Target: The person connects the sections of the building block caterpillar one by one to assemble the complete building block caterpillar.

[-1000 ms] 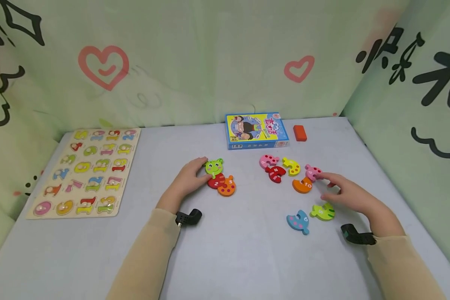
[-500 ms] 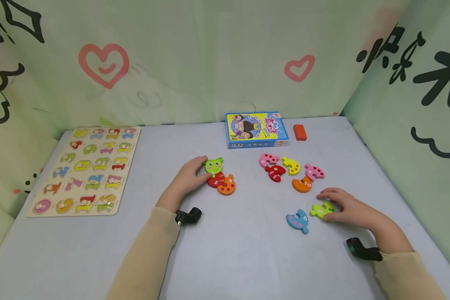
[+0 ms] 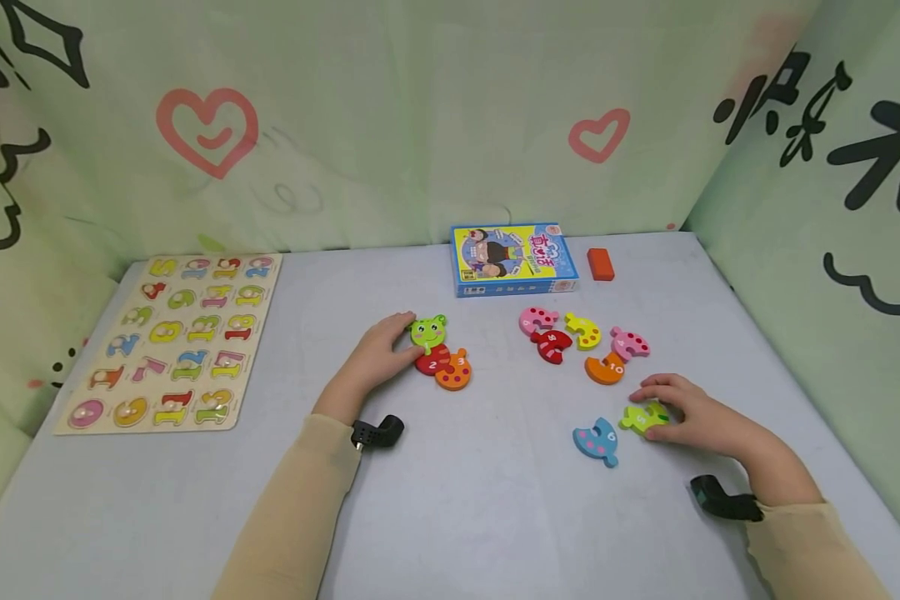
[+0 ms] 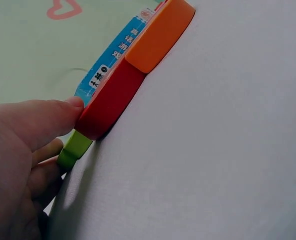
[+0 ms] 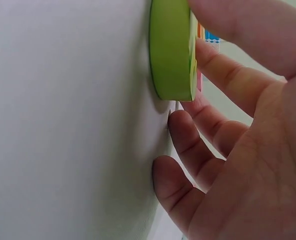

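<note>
At the table's middle, my left hand (image 3: pixel 378 354) holds a green frog-face puzzle piece (image 3: pixel 427 332) between thumb and fingers. Joined below it are a red piece (image 3: pixel 432 361) marked 2 and an orange spotted piece (image 3: pixel 453 371). In the left wrist view the thumb lies right at the end of the red piece (image 4: pixel 110 102). On the right, my right hand (image 3: pixel 701 421) pinches a green striped puzzle piece (image 3: pixel 641 417), its thumb on the near side and fingers on the far side. The right wrist view shows the green edge (image 5: pixel 170 55) of that piece close over the tabletop.
A blue spotted piece (image 3: pixel 597 442) lies left of the right hand. Beyond are pink (image 3: pixel 536 320), red (image 3: pixel 551 347), yellow (image 3: pixel 585 332), orange (image 3: pixel 604 369) and second pink (image 3: pixel 630 343) pieces. A blue box (image 3: pixel 516 260), orange-red block (image 3: pixel 601 264) and number board (image 3: pixel 168 346) lie farther out.
My right hand has come from the pink piece toward me, down to the green striped piece, and now pinches it. The left hand stays on the frog-face piece.
</note>
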{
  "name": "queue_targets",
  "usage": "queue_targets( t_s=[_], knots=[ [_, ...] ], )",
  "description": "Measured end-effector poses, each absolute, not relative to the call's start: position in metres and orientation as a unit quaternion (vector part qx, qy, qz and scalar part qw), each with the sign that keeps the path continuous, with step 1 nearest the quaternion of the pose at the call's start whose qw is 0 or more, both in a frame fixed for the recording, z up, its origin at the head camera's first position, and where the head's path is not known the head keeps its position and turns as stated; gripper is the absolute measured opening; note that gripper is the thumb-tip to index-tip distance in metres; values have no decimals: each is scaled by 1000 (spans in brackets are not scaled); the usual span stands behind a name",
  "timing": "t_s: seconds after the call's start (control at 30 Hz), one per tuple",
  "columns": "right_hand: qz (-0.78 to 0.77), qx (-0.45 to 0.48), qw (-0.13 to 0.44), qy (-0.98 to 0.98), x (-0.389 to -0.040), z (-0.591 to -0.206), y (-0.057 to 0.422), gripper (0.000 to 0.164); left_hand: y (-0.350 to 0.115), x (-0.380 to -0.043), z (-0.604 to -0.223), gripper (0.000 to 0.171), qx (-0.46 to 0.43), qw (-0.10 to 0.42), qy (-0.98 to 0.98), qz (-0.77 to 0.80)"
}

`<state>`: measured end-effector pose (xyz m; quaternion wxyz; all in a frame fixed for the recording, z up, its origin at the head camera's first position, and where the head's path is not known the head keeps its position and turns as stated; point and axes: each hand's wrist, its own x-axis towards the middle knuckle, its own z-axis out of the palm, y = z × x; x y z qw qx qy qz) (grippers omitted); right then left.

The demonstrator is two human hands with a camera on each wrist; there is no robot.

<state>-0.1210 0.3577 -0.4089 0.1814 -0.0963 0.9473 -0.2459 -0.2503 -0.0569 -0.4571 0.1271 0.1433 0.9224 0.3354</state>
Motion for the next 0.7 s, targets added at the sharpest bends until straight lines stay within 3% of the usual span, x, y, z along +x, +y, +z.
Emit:
queue_targets(
  t_s=[0.7],
  knots=[
    [-248,-99,182,946,-121,-411,360,53,-58,-250,-460,63,151,112,922,339]
  ],
)
